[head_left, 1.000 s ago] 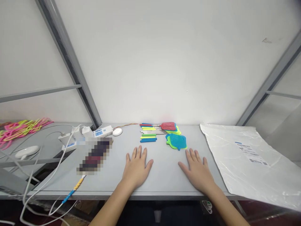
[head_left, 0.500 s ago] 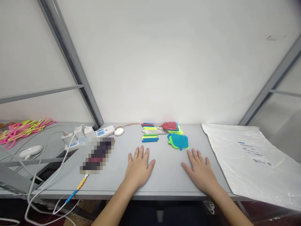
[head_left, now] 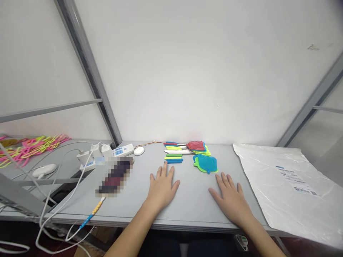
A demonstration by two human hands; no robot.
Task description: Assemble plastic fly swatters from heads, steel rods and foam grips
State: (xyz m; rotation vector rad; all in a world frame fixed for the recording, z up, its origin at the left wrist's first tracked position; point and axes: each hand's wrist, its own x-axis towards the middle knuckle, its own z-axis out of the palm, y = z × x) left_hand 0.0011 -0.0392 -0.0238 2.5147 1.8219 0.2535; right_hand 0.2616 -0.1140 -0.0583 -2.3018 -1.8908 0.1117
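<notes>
My left hand [head_left: 161, 189] is spread palm down on the grey table, and a fingertip reaches the near edge of the blue handle grips [head_left: 173, 161]; whether it touches them I cannot tell. Green and yellow grips [head_left: 173, 157] lie just beyond. My right hand [head_left: 230, 200] also lies flat with fingers apart, holding nothing, close to a stack of blue and green fly swatter heads [head_left: 207, 163]. Behind these, several thin metal rods [head_left: 178, 152] lie side by side. Fly swatters with a red mesh head [head_left: 196, 145] on top are gathered at the back.
A white plastic mailer [head_left: 284, 189] covers the table's right end. To the left are a blurred-out phone-like object [head_left: 115, 177], a power strip [head_left: 123, 150] with white cables, and a white round device [head_left: 139, 151]. Pink and yellow cords [head_left: 40, 148] lie farther left. Metal posts frame the wall.
The camera view has turned slightly left, so everything sits a little farther right. My left hand has slid forward, its fingertips now nearer the blue grips. My right hand has barely moved.
</notes>
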